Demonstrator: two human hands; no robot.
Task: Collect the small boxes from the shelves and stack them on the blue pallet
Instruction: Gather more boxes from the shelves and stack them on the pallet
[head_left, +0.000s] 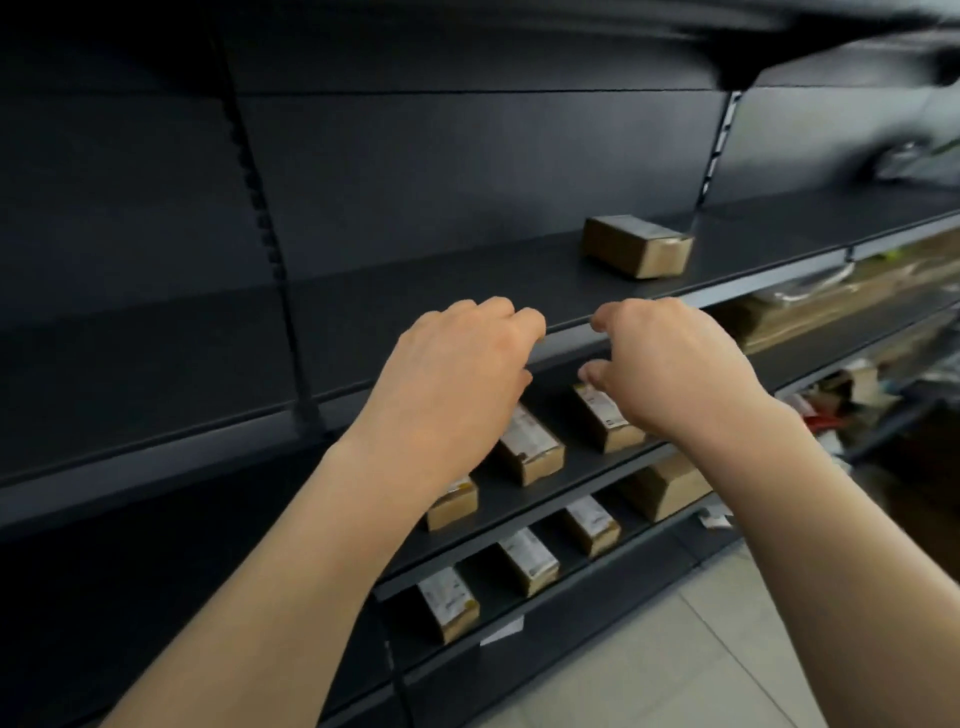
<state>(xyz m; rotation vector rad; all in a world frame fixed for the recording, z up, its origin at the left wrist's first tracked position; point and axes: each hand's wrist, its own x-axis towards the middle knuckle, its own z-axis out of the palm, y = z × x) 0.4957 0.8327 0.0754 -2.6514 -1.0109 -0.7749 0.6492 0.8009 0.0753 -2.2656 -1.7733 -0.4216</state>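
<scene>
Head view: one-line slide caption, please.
Left hand and right hand reach over small labelled cardboard boxes on a dark shelf; another box sits alone above.

The shelves (363, 291) were matte black. The small boxes (532, 449) were tan cardboard with white printed labels. The floor (727, 649) was pale grey tile.

We can read no text anywhere: the white labels (529, 432) on top of the small boxes (529, 562) carry dark print and, on some, a yellow mark, but all of it is too blurred for us to make out any word, brand or number
</scene>
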